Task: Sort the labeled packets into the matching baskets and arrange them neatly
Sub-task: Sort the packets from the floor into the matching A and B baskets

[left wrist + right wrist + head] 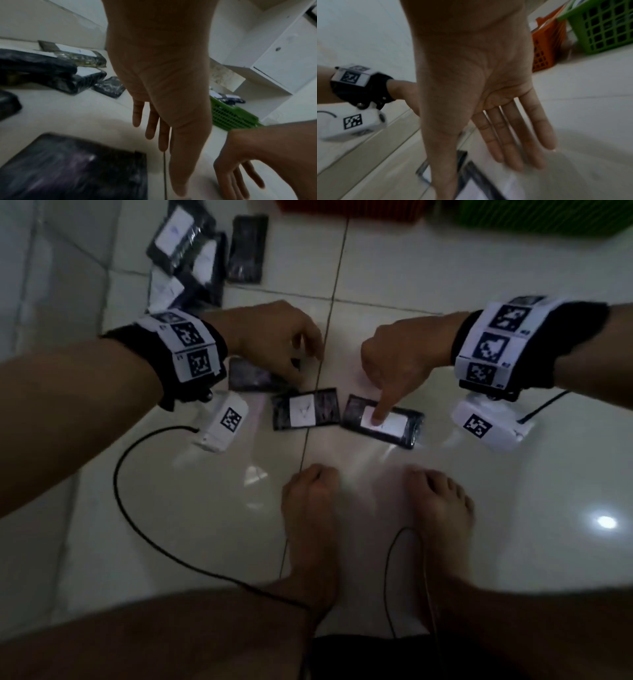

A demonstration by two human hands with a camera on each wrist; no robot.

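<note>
Three black packets lie on the white tiled floor in front of my feet. My right hand (383,385) is open, and its thumb presses on the white label of the right packet (407,429), also seen at the bottom as the right packet (489,188). The middle packet (305,409) lies label up, untouched. My left hand (291,354) hovers open over the far end of the left packet (251,376), which shows no label. In the left wrist view its fingers (151,121) are straight beside that packet (73,169); I cannot tell whether they touch.
A pile of several more packets (191,258) lies at the far left. A red basket (342,207) and a green basket (548,217) stand at the far edge; the green basket (231,116) holds packets. Cables trail on the floor near my bare feet (376,508).
</note>
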